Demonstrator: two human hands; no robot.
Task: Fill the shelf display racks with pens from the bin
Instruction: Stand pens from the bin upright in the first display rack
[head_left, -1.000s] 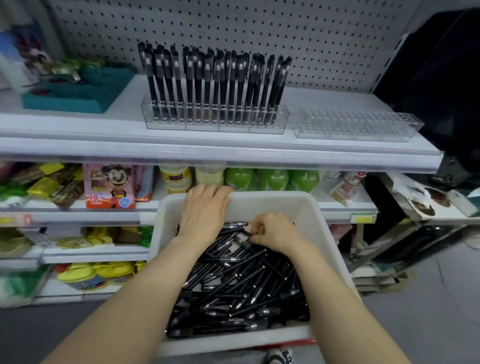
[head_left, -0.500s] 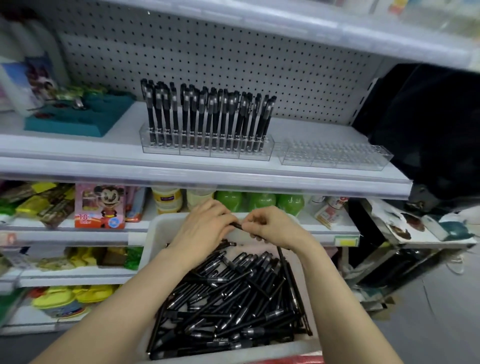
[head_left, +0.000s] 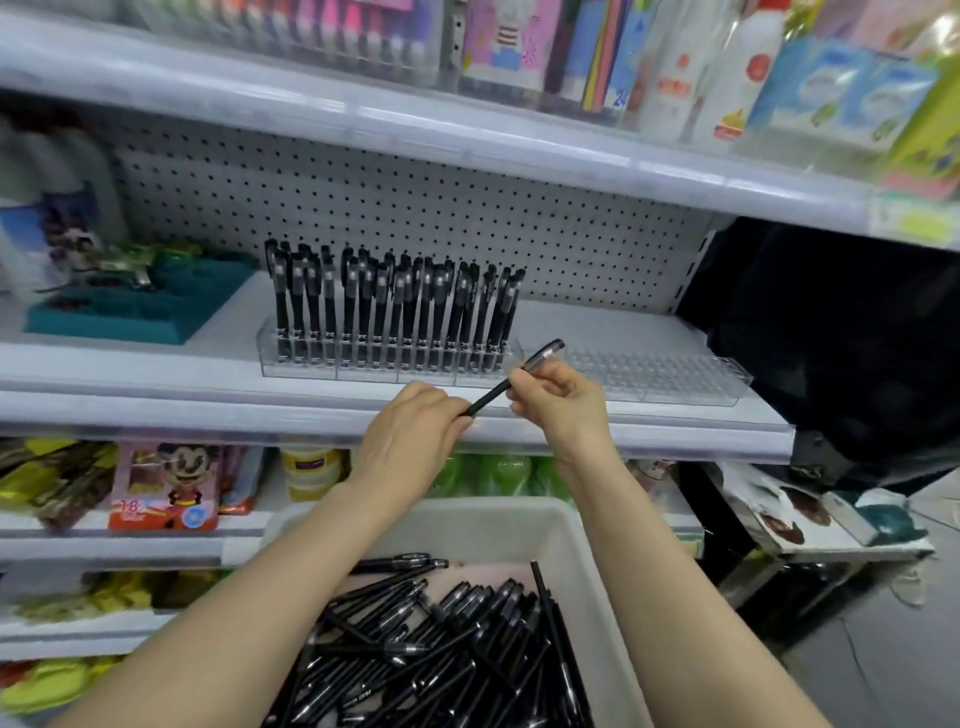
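A black pen (head_left: 496, 391) is held aslant in front of the shelf edge, its cap end pointing up and right. My right hand (head_left: 563, 402) pinches its upper part and my left hand (head_left: 415, 431) holds its lower tip. Behind them on the shelf stands a clear rack (head_left: 296, 364) packed with upright black pens (head_left: 389, 306). To its right lies a second clear rack (head_left: 660, 376) with no pens in it. Below my arms a white bin (head_left: 592, 545) holds several loose black pens (head_left: 447, 654).
A teal tray (head_left: 130, 312) sits at the shelf's left. A pegboard back wall (head_left: 415, 208) rises behind the racks. Packaged goods fill the shelf above and the shelves below. A dark opening (head_left: 841, 338) lies to the right.
Both hands rose out of the bin with one pen, up to the level of the shelf edge. The view tilted upward, showing the top shelf.
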